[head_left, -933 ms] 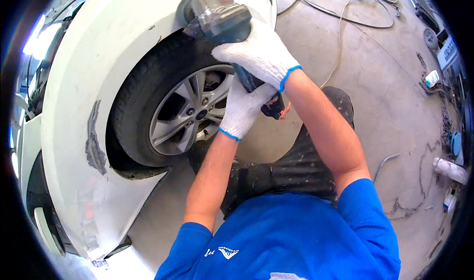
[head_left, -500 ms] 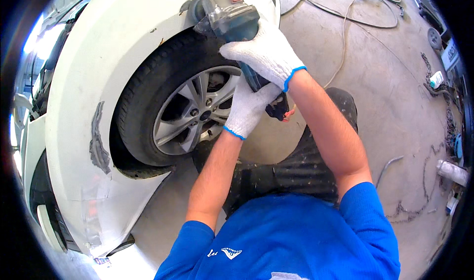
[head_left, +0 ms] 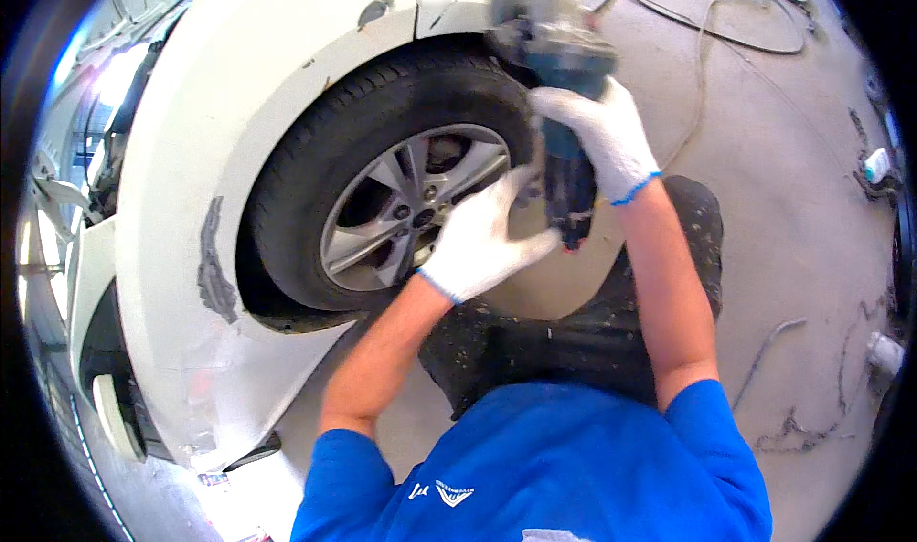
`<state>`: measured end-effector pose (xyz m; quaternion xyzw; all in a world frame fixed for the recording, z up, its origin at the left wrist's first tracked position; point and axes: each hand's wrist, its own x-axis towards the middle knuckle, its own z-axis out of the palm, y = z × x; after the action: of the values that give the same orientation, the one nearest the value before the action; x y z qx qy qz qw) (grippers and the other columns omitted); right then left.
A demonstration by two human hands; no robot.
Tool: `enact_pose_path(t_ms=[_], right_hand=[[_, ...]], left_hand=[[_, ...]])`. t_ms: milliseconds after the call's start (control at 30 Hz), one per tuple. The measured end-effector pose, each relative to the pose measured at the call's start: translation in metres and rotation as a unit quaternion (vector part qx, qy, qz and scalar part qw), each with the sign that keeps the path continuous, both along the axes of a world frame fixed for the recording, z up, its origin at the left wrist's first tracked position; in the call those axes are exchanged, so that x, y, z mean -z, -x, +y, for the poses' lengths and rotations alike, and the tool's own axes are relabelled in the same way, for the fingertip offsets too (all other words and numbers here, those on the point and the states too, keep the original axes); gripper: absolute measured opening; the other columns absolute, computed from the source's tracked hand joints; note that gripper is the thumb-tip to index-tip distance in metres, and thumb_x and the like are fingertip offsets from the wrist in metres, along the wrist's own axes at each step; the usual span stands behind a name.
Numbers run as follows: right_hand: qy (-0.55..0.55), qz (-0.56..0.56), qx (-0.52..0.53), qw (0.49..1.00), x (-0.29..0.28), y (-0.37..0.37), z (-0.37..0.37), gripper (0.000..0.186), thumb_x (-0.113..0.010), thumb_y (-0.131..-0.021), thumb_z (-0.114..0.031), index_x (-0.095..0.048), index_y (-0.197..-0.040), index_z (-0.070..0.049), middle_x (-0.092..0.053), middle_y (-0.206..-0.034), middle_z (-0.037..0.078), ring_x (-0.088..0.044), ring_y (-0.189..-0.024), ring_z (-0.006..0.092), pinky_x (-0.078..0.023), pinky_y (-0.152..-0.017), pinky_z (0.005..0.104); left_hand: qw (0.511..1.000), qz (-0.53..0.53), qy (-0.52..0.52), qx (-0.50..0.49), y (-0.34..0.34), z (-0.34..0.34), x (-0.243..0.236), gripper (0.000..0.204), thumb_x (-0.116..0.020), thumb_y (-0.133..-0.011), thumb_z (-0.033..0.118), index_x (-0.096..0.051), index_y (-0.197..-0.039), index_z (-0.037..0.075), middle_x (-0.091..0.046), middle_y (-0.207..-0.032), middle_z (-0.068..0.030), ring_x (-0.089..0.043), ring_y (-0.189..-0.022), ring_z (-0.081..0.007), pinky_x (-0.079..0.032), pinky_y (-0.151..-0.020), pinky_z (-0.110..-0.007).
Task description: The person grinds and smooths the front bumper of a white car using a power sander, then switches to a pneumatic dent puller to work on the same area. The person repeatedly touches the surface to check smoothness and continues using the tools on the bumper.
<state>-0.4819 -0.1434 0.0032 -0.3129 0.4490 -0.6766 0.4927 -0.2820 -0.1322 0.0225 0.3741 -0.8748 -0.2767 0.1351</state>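
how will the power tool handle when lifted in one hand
The power tool would likely feel nose-heavy, its bulky head sitting beyond the right hand. Its solid-looking body should stay stiff, and that hand's white glove may curb slipping.

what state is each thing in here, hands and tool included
right hand, gloved, closed around the power tool
left hand, gloved, open beside the tool's lower end
power tool, held, blurred; whether running cannot be told
tire, mounted on the wheel
wheel, fitted in the arch
white body panel, marked, with a rough gray patch
dark hose, loosely looped on the floor
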Motion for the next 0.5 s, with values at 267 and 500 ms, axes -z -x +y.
enact_pose_path(t_ms=[267,500], right_hand=[[-0.124,-0.149,0.080,0.978,0.077,0.054,0.001,0.040,-0.081,-0.081,-0.025,-0.064,-0.109,-0.002,-0.066,-0.085,0.008,-0.067,-0.072,0.0175,-0.055,-0.065,0.0320],[-0.127,-0.152,0.095,0.976,0.083,0.066,0.004,0.039,-0.080,-0.083,-0.025,-0.064,-0.110,-0.002,-0.067,-0.085,0.007,-0.066,-0.072,0.0167,-0.055,-0.067,0.0309]], left_hand=[[0.753,-0.402,0.514,0.086,-0.076,-0.097,-0.197,0.090,-0.081,-0.074,0.027,-0.041,-0.153,0.012,-0.040,-0.159,-0.0101,-0.034,-0.148,-0.0322,-0.023,-0.123,-0.050],[0.682,-0.469,0.535,0.168,-0.001,-0.155,-0.173,0.091,-0.080,-0.076,0.035,-0.038,-0.156,0.021,-0.035,-0.162,-0.0014,-0.030,-0.150,-0.0274,-0.022,-0.125,-0.048]])
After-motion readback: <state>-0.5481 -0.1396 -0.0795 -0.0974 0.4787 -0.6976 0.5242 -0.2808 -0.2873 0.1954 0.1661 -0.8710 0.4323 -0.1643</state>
